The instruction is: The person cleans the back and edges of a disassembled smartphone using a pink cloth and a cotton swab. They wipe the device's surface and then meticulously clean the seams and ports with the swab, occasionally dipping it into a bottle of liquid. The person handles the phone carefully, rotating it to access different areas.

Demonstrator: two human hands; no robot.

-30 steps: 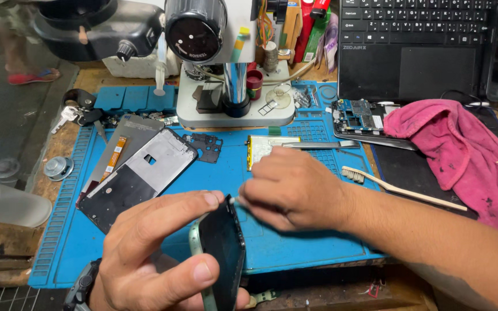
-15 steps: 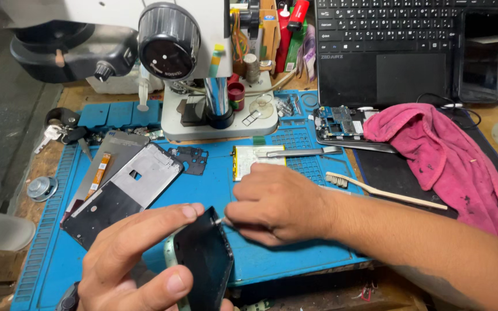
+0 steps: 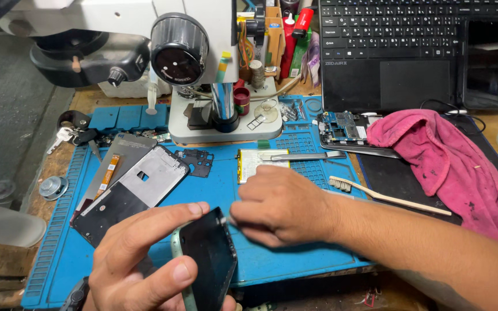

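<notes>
Gripping phone [image 3: 208,259] upright, left hand [image 3: 139,265] (right hand [image 3: 278,207] touching its top edge)

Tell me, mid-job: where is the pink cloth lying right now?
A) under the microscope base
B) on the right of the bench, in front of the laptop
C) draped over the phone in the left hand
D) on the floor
B: the pink cloth lies bunched at the right of the bench, just below the laptop, beside the brush.

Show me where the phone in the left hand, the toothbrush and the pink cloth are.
phone [image 3: 207,259]: head view, middle of its dark face.
left hand [image 3: 139,265]: head view, back of the hand.
toothbrush [image 3: 387,198]: head view, middle of the handle.
pink cloth [image 3: 445,161]: head view, central folds.
</notes>
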